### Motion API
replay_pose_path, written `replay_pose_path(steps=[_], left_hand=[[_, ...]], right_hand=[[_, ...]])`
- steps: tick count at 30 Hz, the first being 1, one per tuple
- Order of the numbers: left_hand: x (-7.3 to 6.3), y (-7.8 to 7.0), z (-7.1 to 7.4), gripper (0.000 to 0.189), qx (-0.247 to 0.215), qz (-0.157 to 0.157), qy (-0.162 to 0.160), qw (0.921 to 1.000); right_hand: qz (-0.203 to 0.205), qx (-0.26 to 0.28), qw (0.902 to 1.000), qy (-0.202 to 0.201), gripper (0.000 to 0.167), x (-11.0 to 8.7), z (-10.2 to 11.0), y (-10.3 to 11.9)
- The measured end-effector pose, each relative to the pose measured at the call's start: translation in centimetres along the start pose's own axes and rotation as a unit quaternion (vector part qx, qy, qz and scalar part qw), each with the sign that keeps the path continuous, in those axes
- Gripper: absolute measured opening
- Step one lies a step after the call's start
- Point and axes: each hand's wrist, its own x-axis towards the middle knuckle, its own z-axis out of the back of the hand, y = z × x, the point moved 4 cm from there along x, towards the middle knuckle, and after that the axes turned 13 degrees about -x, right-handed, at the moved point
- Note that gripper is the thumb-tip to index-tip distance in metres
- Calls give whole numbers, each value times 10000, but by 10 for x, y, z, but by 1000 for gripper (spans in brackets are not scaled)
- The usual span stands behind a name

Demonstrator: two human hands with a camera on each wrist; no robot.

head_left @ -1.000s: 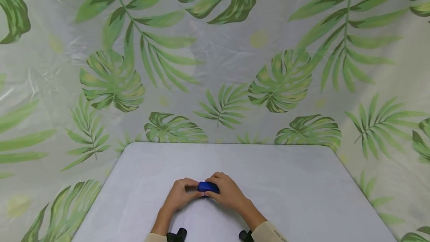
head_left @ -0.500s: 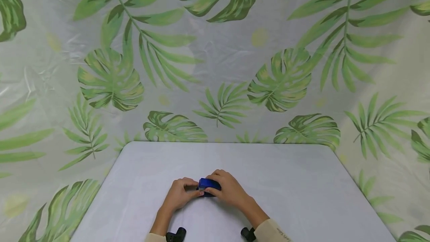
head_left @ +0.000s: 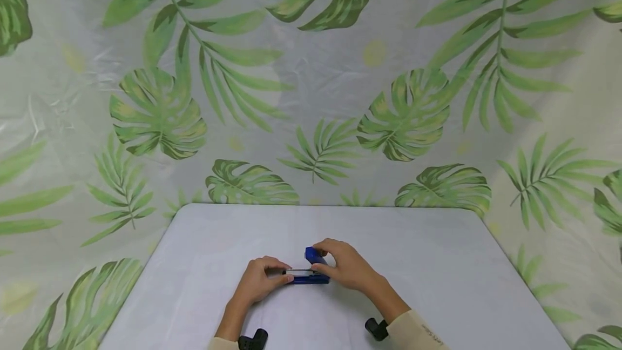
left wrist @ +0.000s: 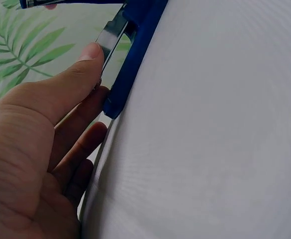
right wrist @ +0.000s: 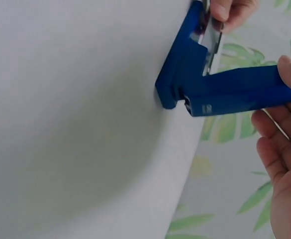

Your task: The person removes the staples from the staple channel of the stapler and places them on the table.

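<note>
A blue stapler (head_left: 311, 280) sits at the middle of the table with its top arm (right wrist: 235, 92) swung far up from the base. Between them the silver metal staple rail (left wrist: 111, 37) is exposed. My left hand (head_left: 261, 281) pinches the rail's front end between thumb and fingers, close over the tip of the base (left wrist: 128, 74). With thumb and fingertips, my right hand (head_left: 350, 267) grips the raised top arm near its free end. In the right wrist view, the hinge end of the base (right wrist: 167, 94) stands on the white surface.
The white-covered table (head_left: 413, 253) reaches back to a leaf-patterned curtain (head_left: 320, 85). A black wrist camera (head_left: 254, 339) shows by the left sleeve, and another wrist camera (head_left: 376, 329) by the right sleeve.
My right hand has moved up and to the right, lifting the stapler's top arm away from its base and uncovering the rail. My left hand has stayed nearly in place.
</note>
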Motion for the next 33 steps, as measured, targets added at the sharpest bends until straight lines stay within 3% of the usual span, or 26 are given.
replay_pose_path(steps=[8, 15, 23, 33], left_hand=[[-1, 1, 0, 21, -49, 43, -44, 10000], [1, 0, -2, 19, -96, -38, -107, 9999], [-1, 2, -5, 23, -163, 28, 39, 9999], [-1, -1, -2, 21, -90, -40, -56, 9999]], right_hand=[[-238, 242, 9994, 56, 42, -10, 11, -14], [-277, 165, 9994, -146, 42, -18, 19, -26], [-456, 345, 9983, -145, 36, -33, 18, -34], [-394, 444, 9978, -300, 31, -43, 21, -49]])
